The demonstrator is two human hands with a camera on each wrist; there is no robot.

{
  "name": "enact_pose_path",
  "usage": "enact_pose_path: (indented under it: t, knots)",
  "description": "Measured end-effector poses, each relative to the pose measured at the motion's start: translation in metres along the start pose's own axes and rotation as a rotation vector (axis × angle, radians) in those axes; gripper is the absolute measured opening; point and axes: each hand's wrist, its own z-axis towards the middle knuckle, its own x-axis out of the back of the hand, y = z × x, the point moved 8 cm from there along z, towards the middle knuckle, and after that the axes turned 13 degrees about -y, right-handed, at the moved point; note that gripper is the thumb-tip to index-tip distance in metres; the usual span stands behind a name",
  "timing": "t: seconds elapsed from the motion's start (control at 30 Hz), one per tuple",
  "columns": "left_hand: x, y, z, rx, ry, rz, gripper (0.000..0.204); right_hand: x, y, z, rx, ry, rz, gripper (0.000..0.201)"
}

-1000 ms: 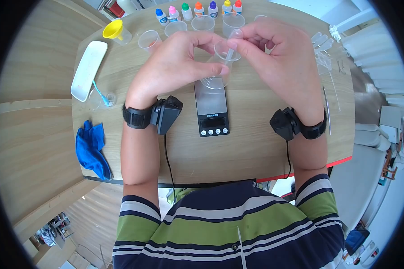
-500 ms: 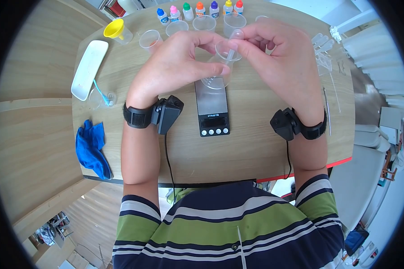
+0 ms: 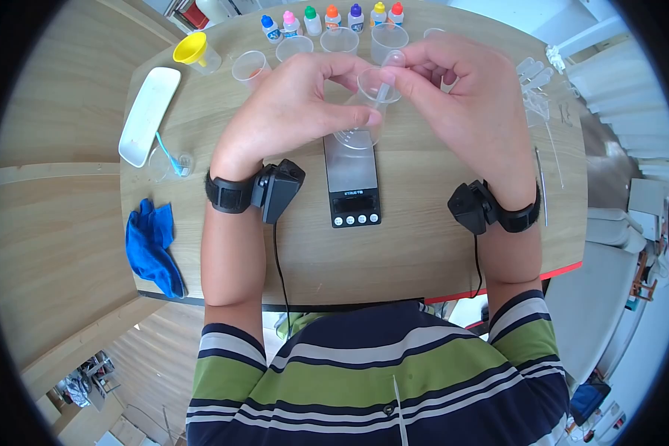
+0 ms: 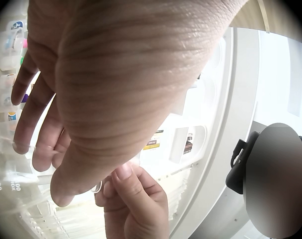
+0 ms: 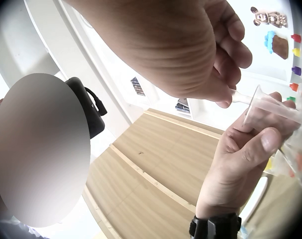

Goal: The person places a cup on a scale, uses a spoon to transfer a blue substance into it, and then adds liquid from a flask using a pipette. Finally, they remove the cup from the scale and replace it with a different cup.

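Note:
In the head view my left hand point(image 3: 290, 104) holds a clear plastic cup point(image 3: 369, 76) between thumb and fingers, raised above the table. My right hand point(image 3: 464, 93) pinches the bulb of a clear plastic dropper point(image 3: 395, 59), whose stem points down into the cup's mouth. The right wrist view shows the dropper point(image 5: 240, 97) entering the tilted cup point(image 5: 263, 107), with my left hand point(image 5: 240, 164) around it. Below, a clear round cup with markings point(image 3: 355, 140) overlaps the far end of a digital scale point(image 3: 351, 175).
Several clear cups point(image 3: 340, 41) and coloured-cap bottles point(image 3: 312, 21) line the back. At left are a yellow funnel point(image 3: 191, 48) in a cup, a white tray point(image 3: 149, 115), a cup with a blue stick point(image 3: 169, 154) and a blue cloth point(image 3: 152, 249). Clear plastic pieces point(image 3: 534, 78) lie at right.

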Motion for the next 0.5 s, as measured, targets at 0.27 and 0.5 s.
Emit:
enact_pose_path:
  t: [0.27,0.5]
  knots:
    - [0.0005,-0.002,-0.0004,0.013,0.015,0.006,0.043,-0.0011,0.0001,0.0011,0.006,0.006,0.01,0.012]
    - [0.0001,-0.003,0.0002,0.034,0.009,0.009,0.043,0.0014,0.0008,0.0012,0.035,0.09,0.049,0.015]
